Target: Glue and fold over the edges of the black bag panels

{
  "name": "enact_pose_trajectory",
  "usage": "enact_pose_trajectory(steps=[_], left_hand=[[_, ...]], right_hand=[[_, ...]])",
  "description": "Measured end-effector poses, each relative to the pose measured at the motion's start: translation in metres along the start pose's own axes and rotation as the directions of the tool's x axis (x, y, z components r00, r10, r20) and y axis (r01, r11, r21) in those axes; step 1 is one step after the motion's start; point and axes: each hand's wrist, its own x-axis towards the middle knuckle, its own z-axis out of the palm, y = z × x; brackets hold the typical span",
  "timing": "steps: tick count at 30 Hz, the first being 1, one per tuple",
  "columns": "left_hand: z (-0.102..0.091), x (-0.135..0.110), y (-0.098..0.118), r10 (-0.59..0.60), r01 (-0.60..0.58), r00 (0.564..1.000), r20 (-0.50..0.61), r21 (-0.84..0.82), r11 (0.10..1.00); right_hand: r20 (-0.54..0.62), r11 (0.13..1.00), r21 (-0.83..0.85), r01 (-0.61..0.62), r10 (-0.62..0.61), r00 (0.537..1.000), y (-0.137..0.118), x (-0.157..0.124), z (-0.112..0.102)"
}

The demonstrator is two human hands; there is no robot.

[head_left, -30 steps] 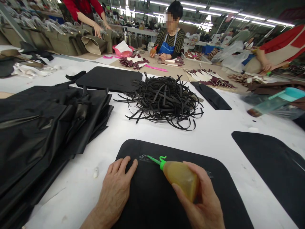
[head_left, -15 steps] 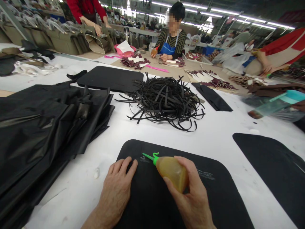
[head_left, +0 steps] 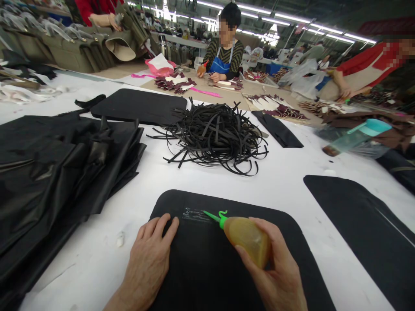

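My right hand (head_left: pixel 275 272) is wrapped round an amber glue bottle (head_left: pixel 248 239) with a green nozzle, its tip touching a black rounded panel (head_left: pixel 210 268) in front of me. A shiny smear of glue (head_left: pixel 194 214) shows on the panel just left of the tip. My left hand (head_left: pixel 147 263) lies flat with fingers spread on the panel's left edge, pressing it onto the white table (head_left: pixel 285 181).
A heap of black strips (head_left: pixel 214 134) lies beyond the panel. Folded black fabric (head_left: pixel 58 168) fills the left. More black panels lie at the right (head_left: pixel 363 224) and far left (head_left: pixel 139 106). A teal-capped bottle (head_left: pixel 356 136) lies at right. Other people work across the table.
The bottle's tip slid left along the panel, then back right, leaving a glue smear. My left hand stayed put. The view shifted slightly.
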Motion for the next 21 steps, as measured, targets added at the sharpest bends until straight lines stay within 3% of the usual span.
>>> enact_pose_trajectory(steps=[8, 21], left_hand=[[0.003, 0.0, -0.002, 0.036, -0.036, 0.999, -0.001, 0.031, 0.999], [0.006, -0.002, -0.006, 0.103, -0.101, 0.994, -0.031, 0.053, 0.993]], right_hand=[[-0.05, 1.0, -0.027, -0.01, 0.008, 0.999, 0.009, -0.007, -0.014], [-0.083, 0.99, -0.045, -0.135, 0.131, 0.988, 0.024, -0.021, -0.038]])
